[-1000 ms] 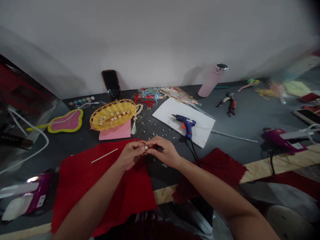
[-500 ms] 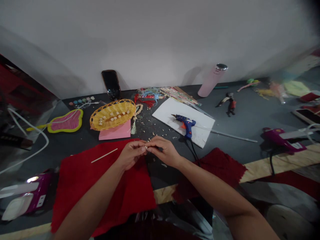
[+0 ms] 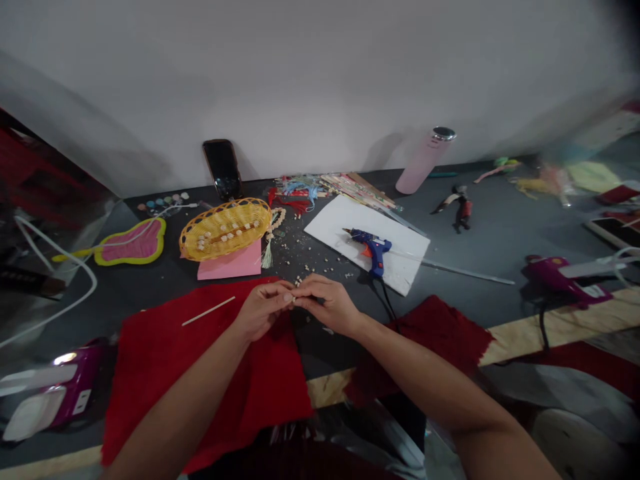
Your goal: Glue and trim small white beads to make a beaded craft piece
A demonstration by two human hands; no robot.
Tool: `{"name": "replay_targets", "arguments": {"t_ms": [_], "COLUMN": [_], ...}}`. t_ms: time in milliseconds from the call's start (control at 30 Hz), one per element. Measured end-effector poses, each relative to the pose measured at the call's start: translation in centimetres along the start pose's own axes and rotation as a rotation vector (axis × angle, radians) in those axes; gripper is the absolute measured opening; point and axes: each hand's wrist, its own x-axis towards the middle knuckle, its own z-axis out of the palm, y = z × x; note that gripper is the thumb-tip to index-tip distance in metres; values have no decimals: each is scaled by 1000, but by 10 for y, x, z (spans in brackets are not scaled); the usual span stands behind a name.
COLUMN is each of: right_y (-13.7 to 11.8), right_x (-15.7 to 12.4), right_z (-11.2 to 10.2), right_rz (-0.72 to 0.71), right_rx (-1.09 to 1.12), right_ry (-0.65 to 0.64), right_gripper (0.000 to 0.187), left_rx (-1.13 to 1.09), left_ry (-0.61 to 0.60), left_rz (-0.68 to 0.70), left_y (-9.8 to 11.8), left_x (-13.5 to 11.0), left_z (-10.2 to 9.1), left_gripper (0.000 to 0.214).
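Observation:
My left hand (image 3: 263,309) and my right hand (image 3: 325,303) meet fingertip to fingertip over the far edge of a red cloth (image 3: 200,373). Both are closed in a pinch on a small pale bead (image 3: 293,298) held between them. Loose pale beads (image 3: 305,257) lie scattered on the dark table just beyond my fingers. A thin wooden stick (image 3: 209,311) rests on the red cloth left of my left hand.
A yellow woven basket (image 3: 225,229) with beads sits on a pink pad (image 3: 231,265). A blue glue gun (image 3: 371,248) lies on a white sheet (image 3: 400,267). Further off are a phone (image 3: 223,168), a pink bottle (image 3: 425,161), purple glue guns (image 3: 560,277), and a second red cloth (image 3: 440,337).
My hands have barely shifted; the fingertips worked slightly around the small bead. Everything else on the table stays put.

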Motion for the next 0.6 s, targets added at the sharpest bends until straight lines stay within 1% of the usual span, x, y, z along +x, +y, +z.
{"name": "replay_targets", "arguments": {"t_ms": [200, 333, 500, 600], "right_y": [2, 0, -1, 1], "right_x": [-2, 0, 1, 1], "right_z": [2, 1, -2, -2], "right_rz": [13, 32, 28, 8], "right_rx": [6, 8, 2, -20], "right_ry": [-18, 10, -44, -35], "right_gripper": [13, 13, 17, 18], "left_rx": [15, -30, -71, -58], "left_ry": [2, 26, -9, -17], "left_rz": [23, -12, -25, -37], "left_y": [-1, -2, -2, -2], "left_x": [0, 1, 2, 2], "left_z": [-1, 1, 0, -3], "left_gripper": [13, 14, 18, 16]}}
